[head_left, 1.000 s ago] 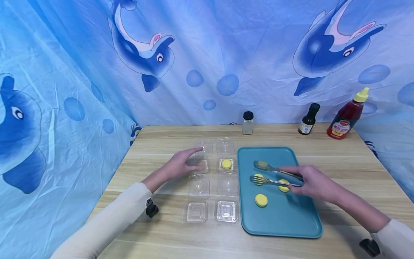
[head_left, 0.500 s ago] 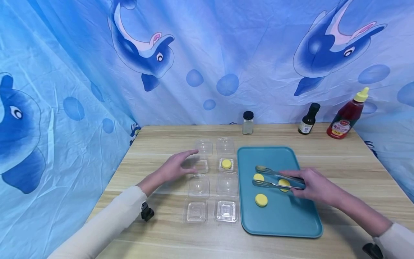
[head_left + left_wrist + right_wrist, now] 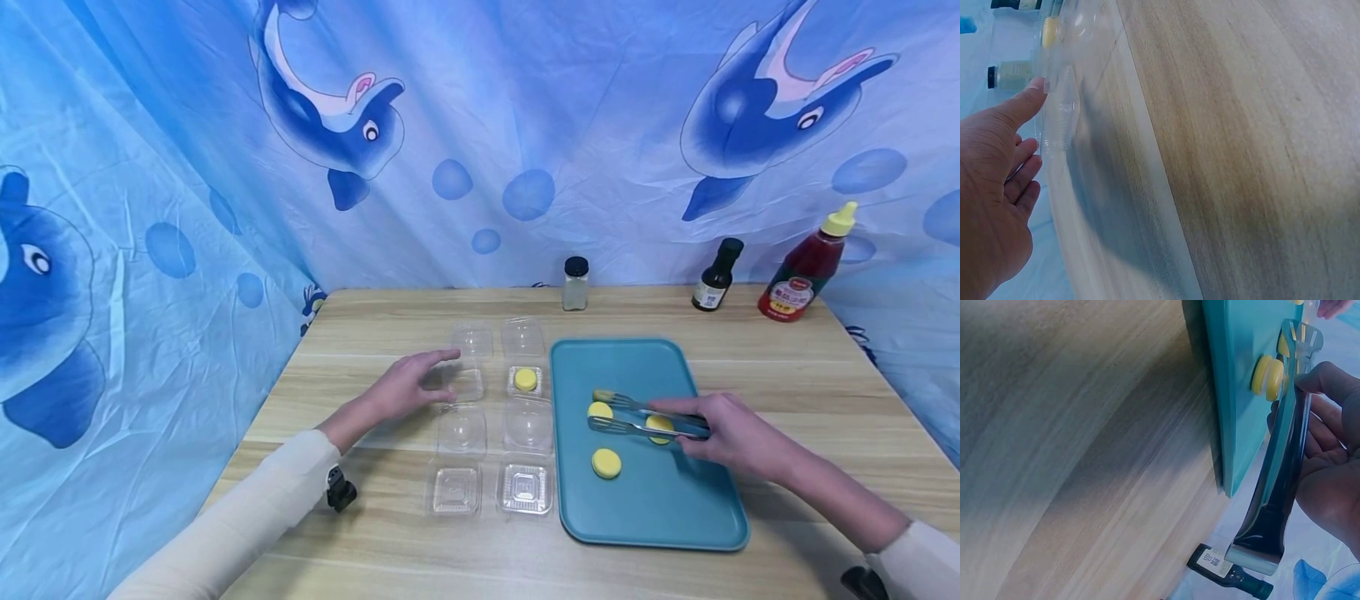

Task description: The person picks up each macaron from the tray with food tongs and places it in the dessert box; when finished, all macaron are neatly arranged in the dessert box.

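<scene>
My right hand (image 3: 723, 429) holds metal tongs (image 3: 622, 427) over the teal tray (image 3: 652, 512). The tong tips stand apart, one on either side of a yellow macaron (image 3: 599, 409). A second macaron (image 3: 660, 425) shows between the tong arms, nearer the hand, and a third macaron (image 3: 606, 463) lies closer to the front. In the right wrist view, pale filling is visible in one macaron (image 3: 1267, 378). My left hand (image 3: 401, 387), thumb and fingers spread, holds nothing; its fingertips are right at a clear plastic box (image 3: 467, 383) with its lid flipped back.
Several more clear boxes stand left of the tray; one box (image 3: 512, 392) contains a macaron (image 3: 525, 380). Along the back edge of the table (image 3: 360, 508) are a black-capped jar (image 3: 575, 287), a dark sauce bottle (image 3: 716, 279) and a red sauce bottle (image 3: 802, 275).
My left hand has drawn back slightly to the left from the box. The tongs have shifted a little towards me and to the right, and the gap between their tips has narrowed slightly.
</scene>
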The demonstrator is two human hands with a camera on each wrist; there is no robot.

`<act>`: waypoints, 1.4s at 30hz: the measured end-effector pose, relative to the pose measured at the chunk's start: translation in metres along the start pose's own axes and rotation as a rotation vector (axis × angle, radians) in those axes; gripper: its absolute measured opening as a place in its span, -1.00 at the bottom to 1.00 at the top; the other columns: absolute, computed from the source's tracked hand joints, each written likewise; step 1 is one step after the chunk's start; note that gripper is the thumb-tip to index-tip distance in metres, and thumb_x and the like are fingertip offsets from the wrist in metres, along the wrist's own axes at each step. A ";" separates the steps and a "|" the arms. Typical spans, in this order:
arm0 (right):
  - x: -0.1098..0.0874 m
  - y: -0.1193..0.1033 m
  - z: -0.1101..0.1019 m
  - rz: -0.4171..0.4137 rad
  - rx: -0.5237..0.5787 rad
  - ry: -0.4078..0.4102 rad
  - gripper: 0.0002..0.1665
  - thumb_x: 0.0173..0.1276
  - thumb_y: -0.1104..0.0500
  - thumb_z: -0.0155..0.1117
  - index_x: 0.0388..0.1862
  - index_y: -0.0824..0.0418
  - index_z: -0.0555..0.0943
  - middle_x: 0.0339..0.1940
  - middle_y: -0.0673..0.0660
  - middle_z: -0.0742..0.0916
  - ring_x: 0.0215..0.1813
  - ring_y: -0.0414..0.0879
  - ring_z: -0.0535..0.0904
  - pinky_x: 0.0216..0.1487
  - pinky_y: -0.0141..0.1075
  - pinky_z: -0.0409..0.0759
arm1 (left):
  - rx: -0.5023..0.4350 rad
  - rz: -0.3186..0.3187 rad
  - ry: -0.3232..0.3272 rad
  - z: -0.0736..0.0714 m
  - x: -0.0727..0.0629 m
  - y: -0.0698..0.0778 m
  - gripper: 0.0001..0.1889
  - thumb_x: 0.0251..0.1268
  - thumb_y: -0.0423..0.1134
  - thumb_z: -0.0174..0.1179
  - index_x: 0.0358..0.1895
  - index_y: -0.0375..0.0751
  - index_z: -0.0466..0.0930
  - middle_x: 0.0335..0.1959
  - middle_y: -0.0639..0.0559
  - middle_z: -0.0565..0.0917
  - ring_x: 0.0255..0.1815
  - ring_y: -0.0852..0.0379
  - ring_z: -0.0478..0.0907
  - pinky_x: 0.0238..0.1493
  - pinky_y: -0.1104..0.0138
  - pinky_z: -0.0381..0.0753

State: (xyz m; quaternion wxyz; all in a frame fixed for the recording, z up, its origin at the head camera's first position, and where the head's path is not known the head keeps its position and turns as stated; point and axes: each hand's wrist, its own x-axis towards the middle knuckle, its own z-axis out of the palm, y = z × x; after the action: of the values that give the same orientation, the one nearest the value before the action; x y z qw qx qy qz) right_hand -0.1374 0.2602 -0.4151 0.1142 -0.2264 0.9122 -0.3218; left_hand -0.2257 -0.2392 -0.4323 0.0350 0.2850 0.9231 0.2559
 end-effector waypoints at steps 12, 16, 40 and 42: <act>0.001 0.002 0.003 -0.028 -0.021 0.010 -0.35 0.33 0.42 0.48 0.42 0.22 0.64 0.35 0.38 0.67 0.00 -0.01 0.66 -0.17 -0.31 0.76 | -0.003 -0.020 -0.009 0.000 -0.003 0.000 -0.18 0.27 -0.11 0.55 0.56 -0.21 0.42 0.54 -0.09 0.48 0.56 -0.18 0.38 0.60 -0.10 0.28; 0.001 0.002 0.002 -0.018 -0.005 0.015 -0.33 0.33 0.43 0.47 0.43 0.23 0.63 0.33 0.41 0.68 -0.09 -0.05 0.65 -0.35 -0.38 0.68 | -0.006 -0.030 -0.014 0.000 -0.003 0.000 -0.19 0.28 -0.11 0.54 0.56 -0.20 0.41 0.55 -0.08 0.47 0.56 -0.17 0.37 0.61 -0.10 0.26; 0.048 -0.032 -0.015 -0.126 -0.057 0.079 -0.33 0.33 0.46 0.44 0.43 0.23 0.63 -0.20 0.10 0.78 -0.67 -0.21 0.34 -0.65 -0.38 0.41 | 0.009 -0.045 -0.038 -0.001 0.001 0.003 -0.18 0.29 -0.10 0.53 0.58 -0.17 0.39 0.56 -0.08 0.45 0.57 -0.15 0.36 0.61 -0.05 0.27; 0.056 -0.036 -0.012 -0.150 -0.051 0.086 -0.34 0.32 0.47 0.43 0.42 0.25 0.63 -0.10 0.14 0.79 -0.68 -0.22 0.31 -0.66 -0.37 0.39 | 0.009 -0.048 -0.043 -0.001 0.001 0.004 -0.18 0.30 -0.10 0.53 0.58 -0.17 0.39 0.56 -0.07 0.45 0.58 -0.14 0.36 0.62 -0.04 0.27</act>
State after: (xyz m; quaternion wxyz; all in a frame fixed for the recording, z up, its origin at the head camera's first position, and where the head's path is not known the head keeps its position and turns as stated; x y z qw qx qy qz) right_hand -0.1786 0.2144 -0.3864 0.0447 -0.2830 0.9046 -0.3155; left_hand -0.2248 -0.2363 -0.4294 0.0597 0.2681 0.9299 0.2448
